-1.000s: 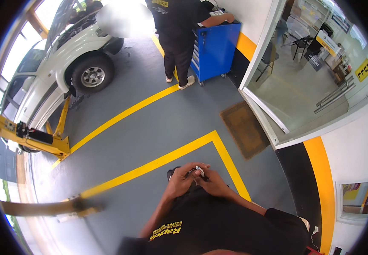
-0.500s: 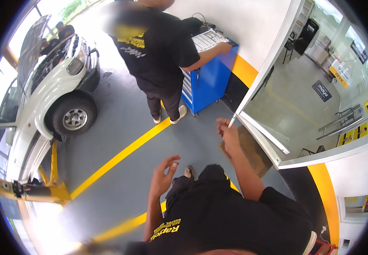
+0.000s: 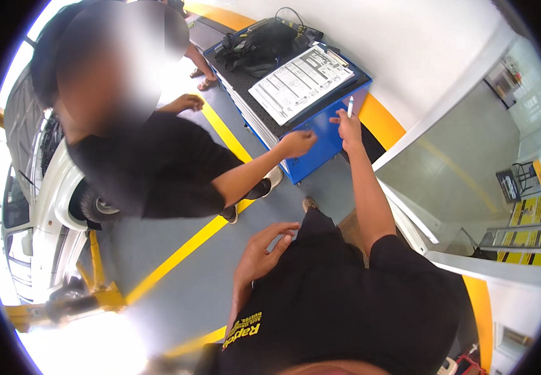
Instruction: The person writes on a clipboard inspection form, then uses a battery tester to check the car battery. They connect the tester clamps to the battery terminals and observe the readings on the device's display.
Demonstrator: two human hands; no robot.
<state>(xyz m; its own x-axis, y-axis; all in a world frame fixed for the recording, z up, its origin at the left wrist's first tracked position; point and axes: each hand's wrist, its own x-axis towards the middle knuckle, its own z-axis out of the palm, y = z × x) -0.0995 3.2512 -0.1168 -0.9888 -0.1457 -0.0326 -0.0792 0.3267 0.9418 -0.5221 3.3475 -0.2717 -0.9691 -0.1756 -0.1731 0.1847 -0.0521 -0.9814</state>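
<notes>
My right hand (image 3: pixel 349 129) reaches forward, fingers closed around a slim white marker pen (image 3: pixel 350 107) with a bluish tip pointing up. Just beyond it, a clipboard with a printed form (image 3: pixel 300 84) lies on the black top of a blue tool cabinet (image 3: pixel 323 145). My left hand (image 3: pixel 262 255) hovers before my body with fingers apart, holding nothing. A co-worker stands to the left; their nearer hand (image 3: pixel 298 144), loosely curled, is between my two hands by the cabinet's corner. What that hand holds, if anything, cannot be made out.
A black bag (image 3: pixel 261 49) rests on the cabinet behind the clipboard. To the right stands a white-framed glass door (image 3: pixel 408 212). A white vehicle (image 3: pixel 64 187) with its hood up is at left, beside a yellow lift arm (image 3: pixel 105 295). Another person's legs show behind the cabinet.
I have come closer to the cabinet, and my right hand with the marker pen has moved forward toward it. The co-worker has turned toward me and taken their hand off the cabinet top.
</notes>
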